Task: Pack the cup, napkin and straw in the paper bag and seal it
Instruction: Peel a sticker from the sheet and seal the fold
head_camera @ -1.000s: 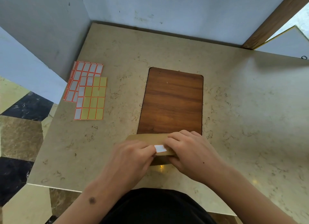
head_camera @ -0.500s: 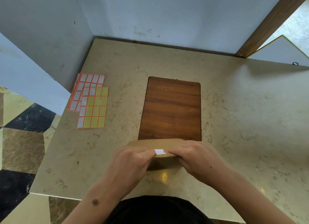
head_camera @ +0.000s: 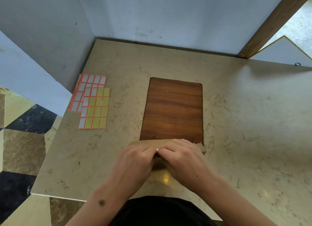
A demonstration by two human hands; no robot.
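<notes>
Since the earlier frames the white sticker (head_camera: pixel 157 149) had been almost wholly covered: where a clear white rectangle was shown on the folded top of the bag, only a sliver was left visible between the fingertips, which had been brought together over it. Far to the left, the sticker sheets (head_camera: pixel 92 101) were lying untouched on the marble table (head_camera: pixel 244 124), well apart from the work. The left hand (head_camera: pixel 135 160) was seen pressed down on the folded flap of the paper bag (head_camera: pixel 145 143), fingers curled and bearing on the paper rather than closed around it; whether anything was pinched beneath could not be told. The right hand (head_camera: pixel 182 156) was laid likewise over the flap, its fingertips meeting the left's at the sticker. The bag stood at the near end of the wooden board (head_camera: pixel 172 111), its contents hidden. It was judged that the seal was being rubbed flat and that the task was nearly finished, only the release being left.
</notes>
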